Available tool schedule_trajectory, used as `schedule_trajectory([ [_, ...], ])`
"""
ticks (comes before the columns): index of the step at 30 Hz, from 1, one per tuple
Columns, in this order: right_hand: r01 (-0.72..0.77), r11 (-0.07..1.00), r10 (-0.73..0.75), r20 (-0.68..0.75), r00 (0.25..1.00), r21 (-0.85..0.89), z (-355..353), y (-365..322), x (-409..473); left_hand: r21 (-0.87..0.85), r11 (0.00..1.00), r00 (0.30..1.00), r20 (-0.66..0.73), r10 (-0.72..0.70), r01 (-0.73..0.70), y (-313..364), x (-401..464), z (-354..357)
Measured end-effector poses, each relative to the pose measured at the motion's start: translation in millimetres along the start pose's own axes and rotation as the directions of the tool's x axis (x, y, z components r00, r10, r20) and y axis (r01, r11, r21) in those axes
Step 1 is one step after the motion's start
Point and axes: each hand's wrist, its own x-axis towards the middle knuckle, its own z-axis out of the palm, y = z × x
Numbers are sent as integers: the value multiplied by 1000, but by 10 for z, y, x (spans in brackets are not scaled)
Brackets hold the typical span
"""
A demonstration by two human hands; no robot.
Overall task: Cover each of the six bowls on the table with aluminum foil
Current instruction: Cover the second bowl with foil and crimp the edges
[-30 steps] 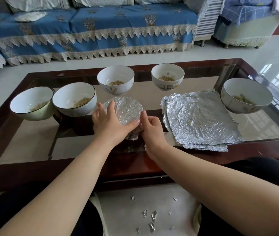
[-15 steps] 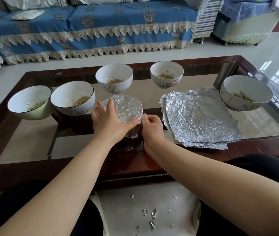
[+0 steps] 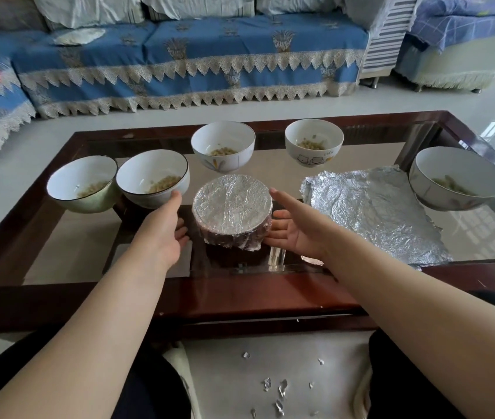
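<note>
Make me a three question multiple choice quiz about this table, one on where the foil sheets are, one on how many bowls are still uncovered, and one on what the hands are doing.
1. Where does the stack of foil sheets lie?
A. right of the covered bowl
B. on the sofa
C. inside a bowl

2. How many bowls are uncovered?
A. two
B. five
C. six

3. How are the hands?
A. both gripping foil
B. both open, beside the covered bowl
C. both off the table

Answers:
1 A, the sheets sit between the covered bowl and the far-right bowl.
2 B, only one bowl wears foil.
3 B, left hand and right hand show straight fingers flanking it.
</note>
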Motion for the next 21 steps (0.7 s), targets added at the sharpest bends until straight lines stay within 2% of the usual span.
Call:
schedule_trajectory([
  [2,-24,1000,24,24,999,-19,-18,-16,23,-193,974,993,10,-117,117,43,12,-87],
  [5,-45,998,47,34,998,-48,-19,-20,59,-407,910,993,-44,-110,83,142,87,-189],
  [10,-78,996,79,25,997,-47,-4,-38,77,-398,916,999,-21,-50,37,253,227,-299],
  [15,-81,996,83,52,995,-35,-4,-47,66,-479,876,998,-2,-67,57,290,242,-387],
  [21,-72,997,71,36,997,29,83,47,69,-544,839,1000,20,-19,27,330,175,-486],
])
